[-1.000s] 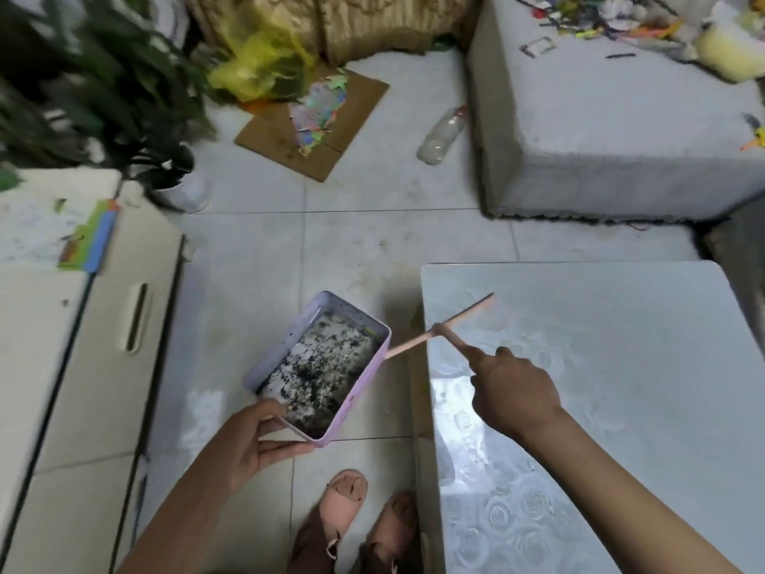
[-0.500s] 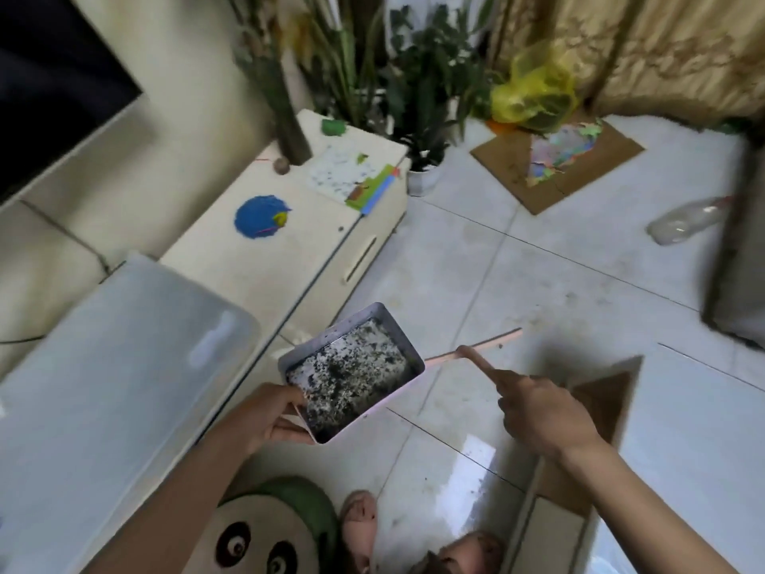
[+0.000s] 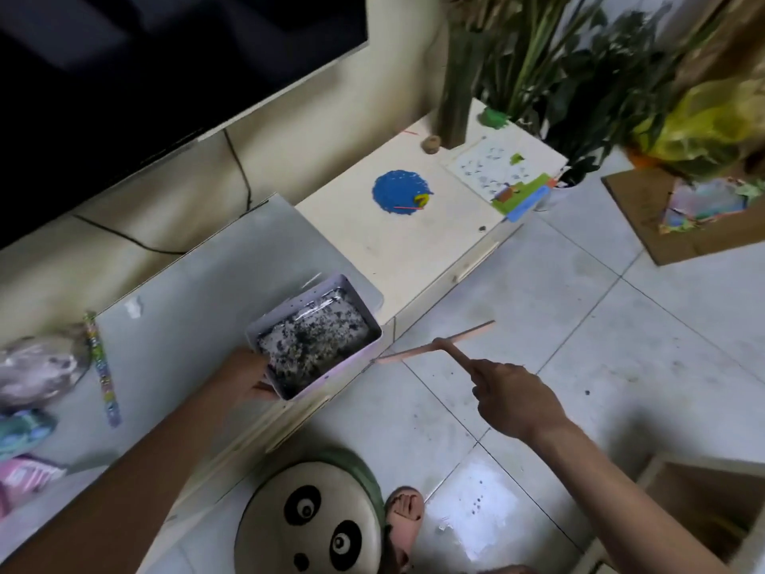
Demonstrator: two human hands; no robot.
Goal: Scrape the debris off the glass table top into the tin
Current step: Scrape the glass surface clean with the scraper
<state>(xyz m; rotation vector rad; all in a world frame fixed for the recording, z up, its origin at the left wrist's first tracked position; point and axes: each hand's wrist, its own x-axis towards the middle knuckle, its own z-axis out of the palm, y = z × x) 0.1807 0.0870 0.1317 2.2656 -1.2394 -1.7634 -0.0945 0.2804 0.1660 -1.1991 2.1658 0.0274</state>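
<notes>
My left hand (image 3: 248, 377) grips the near end of a pale purple rectangular tin (image 3: 316, 335) full of dark and white debris, holding it over the edge of a low cabinet with a grey top (image 3: 198, 308). To its right, my right hand (image 3: 511, 393) holds a thin pink strip (image 3: 434, 343) above the tiled floor, forefinger stretched out along it. The strip's left tip is close to the tin's right wall. The glass table top is out of view, apart from a corner of furniture at the bottom right.
A panda-faced stool (image 3: 314, 519) stands below the tin, a sandalled foot (image 3: 403, 515) beside it. The cabinet carries a blue disc (image 3: 399, 192), paper sheets, toys and a patterned ruler (image 3: 103, 370). A dark TV screen (image 3: 145, 68), plants (image 3: 550, 64) and cardboard (image 3: 679, 209) lie beyond.
The view has swung left, away from the glass table and toward the cabinet and TV. Both hands moved with it, still holding the tin and the strip; the tin now hangs over the cabinet edge.
</notes>
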